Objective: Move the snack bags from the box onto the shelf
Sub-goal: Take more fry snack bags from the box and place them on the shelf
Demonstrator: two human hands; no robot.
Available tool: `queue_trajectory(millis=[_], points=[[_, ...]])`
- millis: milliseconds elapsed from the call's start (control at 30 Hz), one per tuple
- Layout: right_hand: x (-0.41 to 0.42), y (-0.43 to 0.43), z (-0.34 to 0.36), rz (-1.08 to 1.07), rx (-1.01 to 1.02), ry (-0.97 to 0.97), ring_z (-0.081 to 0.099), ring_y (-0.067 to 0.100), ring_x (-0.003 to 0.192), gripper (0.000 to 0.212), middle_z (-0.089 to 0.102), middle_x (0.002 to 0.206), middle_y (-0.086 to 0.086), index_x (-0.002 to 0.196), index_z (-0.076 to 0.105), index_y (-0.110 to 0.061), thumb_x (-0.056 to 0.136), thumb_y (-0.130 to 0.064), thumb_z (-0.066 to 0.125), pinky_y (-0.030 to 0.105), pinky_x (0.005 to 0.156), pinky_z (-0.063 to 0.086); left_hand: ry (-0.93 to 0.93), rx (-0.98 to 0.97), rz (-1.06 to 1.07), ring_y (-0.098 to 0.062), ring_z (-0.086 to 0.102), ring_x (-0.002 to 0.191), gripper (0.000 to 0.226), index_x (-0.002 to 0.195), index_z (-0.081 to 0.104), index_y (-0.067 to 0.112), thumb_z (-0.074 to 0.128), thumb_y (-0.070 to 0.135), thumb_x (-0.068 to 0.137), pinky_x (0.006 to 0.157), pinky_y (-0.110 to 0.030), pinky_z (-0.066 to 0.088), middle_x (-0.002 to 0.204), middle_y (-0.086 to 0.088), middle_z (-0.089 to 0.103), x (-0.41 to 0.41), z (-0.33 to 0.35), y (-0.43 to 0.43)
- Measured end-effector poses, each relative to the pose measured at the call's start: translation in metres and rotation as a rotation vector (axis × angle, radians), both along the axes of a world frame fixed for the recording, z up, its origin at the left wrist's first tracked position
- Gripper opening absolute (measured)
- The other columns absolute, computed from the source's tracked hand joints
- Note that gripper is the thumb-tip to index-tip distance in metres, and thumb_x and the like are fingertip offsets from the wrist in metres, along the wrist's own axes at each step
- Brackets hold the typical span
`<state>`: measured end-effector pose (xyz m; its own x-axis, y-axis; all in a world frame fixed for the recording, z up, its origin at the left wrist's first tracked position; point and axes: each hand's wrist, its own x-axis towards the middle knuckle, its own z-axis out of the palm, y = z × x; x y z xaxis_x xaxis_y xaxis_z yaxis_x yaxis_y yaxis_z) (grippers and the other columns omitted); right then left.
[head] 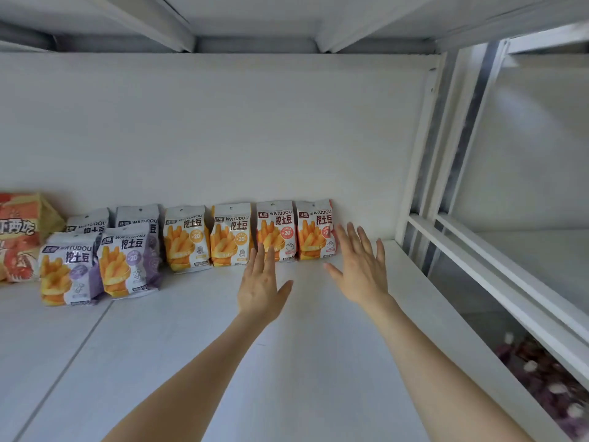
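Note:
Several snack bags stand upright on the white shelf [197, 339] against its back wall. Two red-trimmed bags [314, 229] stand at the right end, two yellow ones [186, 237] in the middle, and several purple ones [129, 260] in two rows at the left. My left hand [259, 282] is flat, fingers straight, its fingertips in front of the left red bag [277, 228]. My right hand [360, 266] is spread open just right of the right red bag. Neither hand holds anything. The box is out of view.
A large orange snack bag [19, 234] stands at the far left of the shelf. White uprights and rails [424, 148] close the shelf's right side. Dark purple flowers [548, 378] lie below at the lower right. Another shelf board sits overhead.

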<state>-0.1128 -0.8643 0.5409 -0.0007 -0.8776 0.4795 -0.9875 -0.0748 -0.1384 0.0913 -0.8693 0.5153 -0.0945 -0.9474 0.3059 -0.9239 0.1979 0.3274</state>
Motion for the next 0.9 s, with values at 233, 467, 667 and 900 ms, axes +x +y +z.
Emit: queue_trajectory(millis=[233,467,667,900], points=[[0.03,0.096,0.013,-0.054,-0.046,-0.02,0.02,0.023,0.148,0.083,0.025,0.159,0.006,0.155,0.012,-0.022,0.09,-0.051,0.055,0.053,0.116,0.015,-0.131,-0.056,-0.171,-0.021,-0.013,0.15,0.082,0.156,-0.005,0.014,0.04,0.052,0.098,0.121,-0.032,-0.001,0.163,-0.005,-0.011,0.024,0.03,0.08],[0.07,0.214,0.009,-0.215,-0.068,0.035,0.031,0.027,0.144,0.075,0.032,0.156,0.009,0.153,0.023,-0.021,0.089,-0.058,0.036,0.055,0.113,0.014,-0.294,-0.178,-0.314,-0.031,0.018,0.147,0.078,0.153,0.025,0.016,0.055,0.05,0.09,0.117,-0.046,0.022,0.16,-0.012,0.019,0.065,0.024,0.165],[0.098,0.305,0.004,-0.273,-0.002,0.067,0.024,0.027,0.146,0.074,0.025,0.158,0.008,0.154,0.019,-0.023,0.092,-0.062,0.028,0.053,0.114,0.01,-0.327,-0.262,-0.349,-0.034,0.031,0.143,0.07,0.149,0.036,0.019,0.035,0.054,0.09,0.114,-0.05,0.029,0.155,-0.015,0.033,0.102,0.011,0.241],[0.144,0.392,-0.012,-0.331,0.062,0.08,0.024,0.026,0.146,0.075,0.025,0.158,0.008,0.154,0.02,-0.023,0.092,-0.062,0.033,0.054,0.113,0.014,-0.316,-0.252,-0.423,-0.035,0.032,0.143,0.069,0.149,0.036,0.018,0.047,0.052,0.09,0.112,-0.054,0.032,0.155,-0.016,0.034,0.136,0.003,0.316]])
